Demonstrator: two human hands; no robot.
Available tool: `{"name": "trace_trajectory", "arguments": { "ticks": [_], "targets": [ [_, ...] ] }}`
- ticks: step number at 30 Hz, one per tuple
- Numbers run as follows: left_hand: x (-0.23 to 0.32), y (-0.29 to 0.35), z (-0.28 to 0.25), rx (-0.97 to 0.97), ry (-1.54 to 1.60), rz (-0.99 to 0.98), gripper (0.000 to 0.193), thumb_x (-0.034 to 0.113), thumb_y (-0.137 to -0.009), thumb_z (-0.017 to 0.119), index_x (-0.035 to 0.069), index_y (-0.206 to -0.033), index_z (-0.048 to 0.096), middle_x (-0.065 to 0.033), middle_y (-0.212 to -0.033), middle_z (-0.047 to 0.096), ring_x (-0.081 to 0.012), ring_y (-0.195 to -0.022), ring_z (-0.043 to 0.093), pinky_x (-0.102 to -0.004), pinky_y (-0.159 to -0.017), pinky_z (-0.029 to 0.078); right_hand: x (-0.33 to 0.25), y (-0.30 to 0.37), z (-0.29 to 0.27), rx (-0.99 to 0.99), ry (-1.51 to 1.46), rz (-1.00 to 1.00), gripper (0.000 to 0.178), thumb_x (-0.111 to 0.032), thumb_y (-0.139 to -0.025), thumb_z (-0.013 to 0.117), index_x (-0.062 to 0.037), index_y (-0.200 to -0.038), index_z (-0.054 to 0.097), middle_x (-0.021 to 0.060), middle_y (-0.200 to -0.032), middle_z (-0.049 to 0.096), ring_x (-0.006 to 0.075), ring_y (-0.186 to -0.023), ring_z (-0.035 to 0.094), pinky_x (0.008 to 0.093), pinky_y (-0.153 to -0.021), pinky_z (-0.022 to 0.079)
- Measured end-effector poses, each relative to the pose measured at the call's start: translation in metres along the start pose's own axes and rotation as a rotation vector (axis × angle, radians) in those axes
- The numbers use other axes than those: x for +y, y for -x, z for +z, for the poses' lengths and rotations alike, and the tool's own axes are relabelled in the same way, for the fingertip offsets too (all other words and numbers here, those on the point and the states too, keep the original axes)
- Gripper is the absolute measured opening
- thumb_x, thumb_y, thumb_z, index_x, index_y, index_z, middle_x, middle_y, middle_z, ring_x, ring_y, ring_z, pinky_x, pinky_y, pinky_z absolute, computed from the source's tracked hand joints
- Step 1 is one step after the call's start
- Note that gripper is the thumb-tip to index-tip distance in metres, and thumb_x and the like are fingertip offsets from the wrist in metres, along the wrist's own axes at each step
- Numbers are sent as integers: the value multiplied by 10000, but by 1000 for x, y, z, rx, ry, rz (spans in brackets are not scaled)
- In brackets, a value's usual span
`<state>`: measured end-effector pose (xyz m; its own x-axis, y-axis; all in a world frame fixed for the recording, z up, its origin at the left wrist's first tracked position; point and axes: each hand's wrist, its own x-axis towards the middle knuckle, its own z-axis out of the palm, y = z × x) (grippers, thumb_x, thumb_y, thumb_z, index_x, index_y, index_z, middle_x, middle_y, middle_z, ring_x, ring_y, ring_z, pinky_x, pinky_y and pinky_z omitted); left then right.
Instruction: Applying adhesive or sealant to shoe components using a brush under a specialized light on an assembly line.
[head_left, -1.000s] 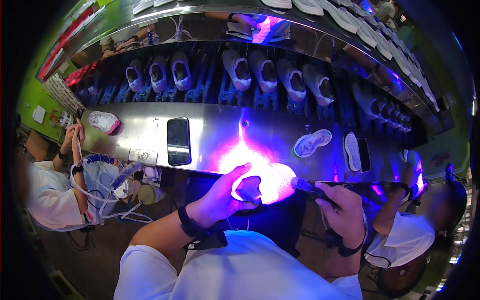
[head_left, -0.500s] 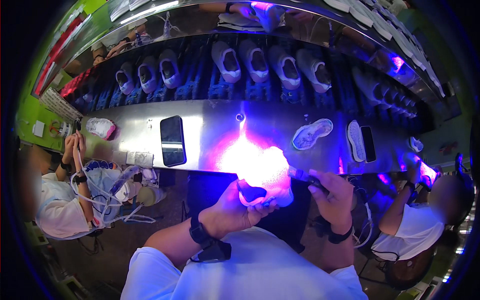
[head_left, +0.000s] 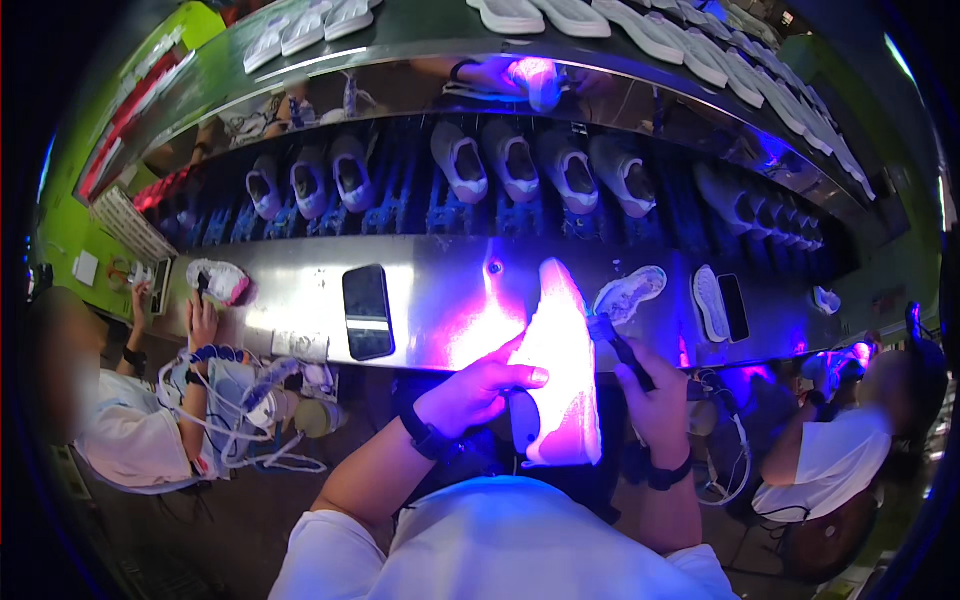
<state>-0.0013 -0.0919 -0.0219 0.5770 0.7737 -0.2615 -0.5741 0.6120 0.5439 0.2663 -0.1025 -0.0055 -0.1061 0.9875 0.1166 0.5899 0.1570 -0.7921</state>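
Observation:
A shoe (head_left: 562, 370), glaring white and pink under violet light, is held off the bench's front edge, one narrow end pointing away from me. My left hand (head_left: 470, 395) grips its left side, thumb lying across it. Closed around a dark-handled brush (head_left: 625, 350) is my right hand (head_left: 655, 400). The brush's tip is close to the shoe's right edge; whether it touches, I cannot tell. Just beyond that tip lies a pale sole (head_left: 630, 294) on the metal bench (head_left: 420, 300). Glare hides much of the shoe's surface.
Behind the bench, several grey shoes (head_left: 459, 170) stand on a dark rack. White soles (head_left: 640, 30) line the shelf above. A black phone (head_left: 369, 312) lies left, another phone (head_left: 734, 306) right beside a sole (head_left: 710, 303). Co-workers (head_left: 135, 410) sit on both sides, with hoses near the left one.
The shoe has been turned lengthwise, its narrow end now away from me. My left hand has shifted to its side. The left co-worker's hand has moved toward a white-and-pink sole. The view has tilted up.

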Motion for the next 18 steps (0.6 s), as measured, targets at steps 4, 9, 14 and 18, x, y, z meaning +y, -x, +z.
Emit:
{"name": "trace_trajectory", "arguments": {
  "ticks": [4,9,14,18],
  "targets": [
    [51,-20,-4,53,-424,216,740,96,-875,733,7,-1526,395,-108,-1371,596,-216,-1268,586,-374,-1125,430,-8,9,3,-15,-81,-142,408,-40,-861,755,9,-1259,685,206,-1111,743,285,-1036,735,362,-932,547],
    [145,-75,-47,535,-776,349,794,179,-817,836,-48,-1480,462,-160,-1242,674,-225,-1086,676,-335,-937,546,12,17,-21,-121,-144,-77,455,-20,-857,736,17,-1303,650,182,-1132,737,248,-1039,724,357,-937,540],
    [249,-128,-63,1040,-1581,149,748,449,-785,785,-61,-1304,612,-246,-1063,740,-313,-903,755,-400,-805,593,65,12,-54,0,-382,245,461,37,-924,629,11,-1381,575,79,-973,699,150,-821,658,295,-770,546],
    [312,-177,-142,1117,-1690,160,558,398,-778,775,-18,-1137,680,-174,-945,747,-295,-761,731,-388,-711,593,75,-14,-76,50,-563,351,457,59,-939,587,9,-1392,558,40,-918,667,91,-705,597,233,-626,490]
  ]
}}
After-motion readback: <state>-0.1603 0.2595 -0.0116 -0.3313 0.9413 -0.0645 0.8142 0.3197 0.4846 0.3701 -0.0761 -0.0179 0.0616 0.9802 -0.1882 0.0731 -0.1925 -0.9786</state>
